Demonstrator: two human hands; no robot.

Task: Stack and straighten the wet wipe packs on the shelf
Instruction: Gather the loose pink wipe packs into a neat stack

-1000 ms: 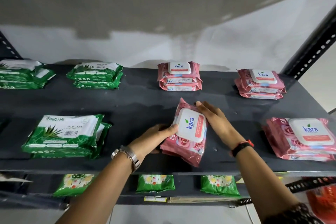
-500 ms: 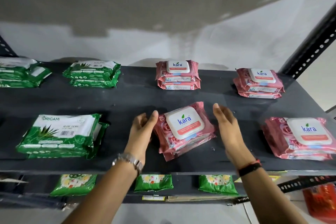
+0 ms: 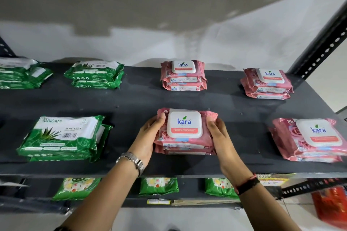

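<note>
At shelf [image 3: 131, 103] centre, near its front edge: pink pack stack [image 3: 185, 133], two high, squared | left hand [image 3: 148, 137] at 9 o'clock, fingers curled, pressing stack's side | right hand [image 3: 218, 135] at 3 o'clock, same grip | pink stacks at 12, 1, 3 o'clock | green stacks at 9, 10, 11 o'clock

pink rose-print packs [image 3: 185, 137], green packs [image 3: 62, 140], dark shelf [image 3: 131, 103]
</note>
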